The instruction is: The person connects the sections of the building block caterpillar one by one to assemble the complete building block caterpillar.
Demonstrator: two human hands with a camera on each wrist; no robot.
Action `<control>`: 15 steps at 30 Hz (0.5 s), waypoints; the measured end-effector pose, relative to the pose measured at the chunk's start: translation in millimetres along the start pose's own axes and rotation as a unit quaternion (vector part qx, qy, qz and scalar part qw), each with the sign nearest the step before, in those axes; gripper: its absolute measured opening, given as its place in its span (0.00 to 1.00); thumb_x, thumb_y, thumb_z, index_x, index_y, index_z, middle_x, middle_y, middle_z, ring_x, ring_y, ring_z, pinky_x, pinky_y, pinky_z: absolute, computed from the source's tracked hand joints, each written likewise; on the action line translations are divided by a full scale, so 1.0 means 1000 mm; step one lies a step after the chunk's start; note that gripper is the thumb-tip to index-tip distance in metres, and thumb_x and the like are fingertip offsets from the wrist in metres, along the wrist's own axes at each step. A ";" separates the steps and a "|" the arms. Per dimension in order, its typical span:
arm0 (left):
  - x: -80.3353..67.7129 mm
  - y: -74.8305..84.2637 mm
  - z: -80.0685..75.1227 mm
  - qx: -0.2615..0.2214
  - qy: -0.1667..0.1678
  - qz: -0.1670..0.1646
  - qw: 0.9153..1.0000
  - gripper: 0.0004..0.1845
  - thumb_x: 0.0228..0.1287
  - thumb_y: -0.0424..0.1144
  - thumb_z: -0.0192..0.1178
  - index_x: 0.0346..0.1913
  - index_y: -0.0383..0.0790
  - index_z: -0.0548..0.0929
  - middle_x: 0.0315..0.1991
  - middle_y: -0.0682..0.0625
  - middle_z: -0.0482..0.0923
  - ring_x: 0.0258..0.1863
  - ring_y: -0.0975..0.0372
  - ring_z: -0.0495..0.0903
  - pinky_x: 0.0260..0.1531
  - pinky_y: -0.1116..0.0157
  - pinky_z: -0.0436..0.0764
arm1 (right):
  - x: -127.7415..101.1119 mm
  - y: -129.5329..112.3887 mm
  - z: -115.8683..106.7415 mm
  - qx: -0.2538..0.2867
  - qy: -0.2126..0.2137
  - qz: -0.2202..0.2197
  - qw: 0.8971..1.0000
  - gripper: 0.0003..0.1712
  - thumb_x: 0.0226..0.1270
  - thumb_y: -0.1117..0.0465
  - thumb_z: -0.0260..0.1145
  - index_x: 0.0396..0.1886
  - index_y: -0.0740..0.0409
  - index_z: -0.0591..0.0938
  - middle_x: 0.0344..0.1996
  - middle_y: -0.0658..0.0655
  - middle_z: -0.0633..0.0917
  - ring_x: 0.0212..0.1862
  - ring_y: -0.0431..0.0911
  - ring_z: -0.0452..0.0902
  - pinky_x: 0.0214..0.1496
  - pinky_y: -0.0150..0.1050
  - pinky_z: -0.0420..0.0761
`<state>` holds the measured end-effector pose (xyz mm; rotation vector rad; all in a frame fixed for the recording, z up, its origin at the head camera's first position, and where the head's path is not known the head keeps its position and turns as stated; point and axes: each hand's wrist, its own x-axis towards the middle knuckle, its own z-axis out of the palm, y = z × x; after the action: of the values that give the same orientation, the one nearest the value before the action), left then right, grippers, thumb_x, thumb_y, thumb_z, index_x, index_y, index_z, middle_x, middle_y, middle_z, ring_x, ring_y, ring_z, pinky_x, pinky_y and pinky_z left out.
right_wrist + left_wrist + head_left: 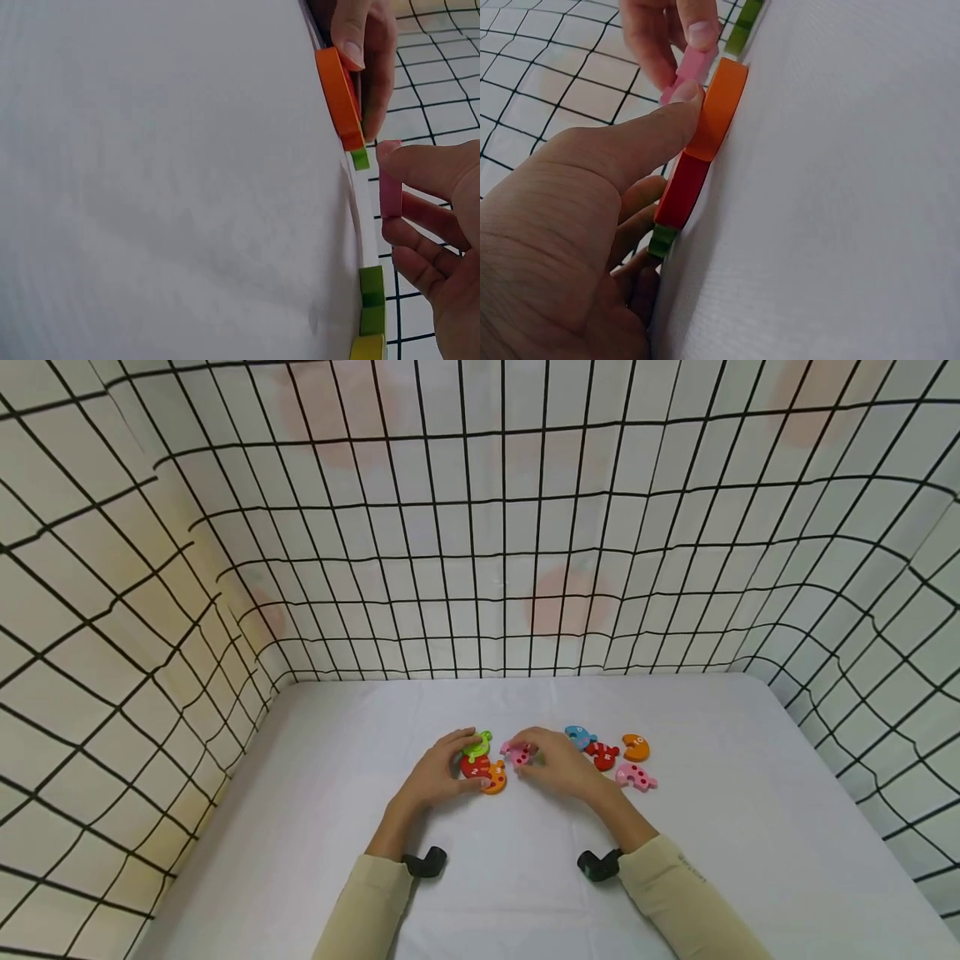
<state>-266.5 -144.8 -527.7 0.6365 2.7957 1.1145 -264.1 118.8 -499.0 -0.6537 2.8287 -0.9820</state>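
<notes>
My right hand (558,762) pinches a pink spotted animal-shaped puzzle piece (517,755) between thumb and fingertips. In the right wrist view the same pink piece (391,187) is held edge-on, above the table surface. To its left, my left hand (435,772) curls round a small cluster: a green piece (481,744), a red numbered piece (472,767) and an orange spotted piece (497,778). The left thumb rests at the orange piece (721,112), while the other fingers reach behind the red piece (682,187) towards the green one. These three lie against one another on the table.
Right of my right hand lie a blue piece (577,736), a red spotted piece (602,755), an orange piece (636,747) and another pink spotted piece (636,776). A black wire grid (502,552) borders the white table (517,893) at the back and sides.
</notes>
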 end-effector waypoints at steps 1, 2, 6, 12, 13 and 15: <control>0.000 0.000 0.000 -0.001 0.001 0.001 1.000 0.40 0.57 0.56 0.75 0.72 0.51 0.76 0.78 0.55 0.66 0.80 0.53 0.59 0.76 0.40 0.62 | 0.000 -0.001 0.002 0.002 -0.002 -0.002 1.000 0.23 0.67 0.54 0.74 0.61 0.45 0.83 0.62 0.49 0.83 0.53 0.44 0.79 0.61 0.47 0.83; 0.000 -0.001 0.000 -0.002 0.000 0.001 1.000 0.40 0.57 0.56 0.75 0.72 0.51 0.76 0.78 0.55 0.65 0.81 0.53 0.59 0.76 0.41 0.62 | 0.000 -0.002 0.003 0.003 -0.004 -0.005 1.000 0.23 0.67 0.54 0.74 0.61 0.46 0.83 0.62 0.49 0.83 0.53 0.44 0.79 0.61 0.47 0.83; -0.001 -0.001 0.001 -0.004 0.003 0.003 1.000 0.39 0.57 0.55 0.75 0.72 0.51 0.76 0.78 0.55 0.66 0.81 0.53 0.59 0.76 0.41 0.62 | 0.001 -0.004 0.007 0.001 -0.010 -0.017 1.000 0.22 0.68 0.55 0.74 0.61 0.48 0.83 0.63 0.50 0.83 0.57 0.46 0.79 0.64 0.47 0.82; 0.000 -0.001 0.001 -0.001 0.000 0.001 1.000 0.39 0.57 0.56 0.75 0.72 0.51 0.76 0.78 0.56 0.65 0.80 0.54 0.59 0.76 0.42 0.62 | 0.001 -0.009 0.009 -0.015 -0.014 -0.031 0.999 0.22 0.68 0.57 0.73 0.61 0.49 0.84 0.65 0.53 0.82 0.67 0.51 0.76 0.71 0.53 0.77; 0.000 -0.001 0.001 -0.001 0.000 0.000 1.000 0.39 0.57 0.56 0.75 0.72 0.51 0.76 0.78 0.56 0.65 0.80 0.54 0.59 0.76 0.42 0.62 | 0.001 -0.010 0.008 -0.018 -0.014 -0.034 0.999 0.22 0.68 0.57 0.74 0.61 0.50 0.84 0.65 0.53 0.81 0.68 0.52 0.75 0.71 0.54 0.77; 0.000 -0.001 0.000 -0.002 -0.001 0.002 1.000 0.39 0.57 0.56 0.75 0.72 0.51 0.76 0.78 0.56 0.65 0.80 0.54 0.59 0.76 0.42 0.63 | 0.001 -0.012 0.009 -0.024 -0.015 -0.039 0.999 0.22 0.68 0.58 0.74 0.61 0.50 0.84 0.65 0.54 0.81 0.69 0.52 0.74 0.72 0.54 0.75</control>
<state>-266.6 -145.5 -529.0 0.6412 2.7913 1.1193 -259.2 105.1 -498.5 -0.7820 2.8280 -0.9086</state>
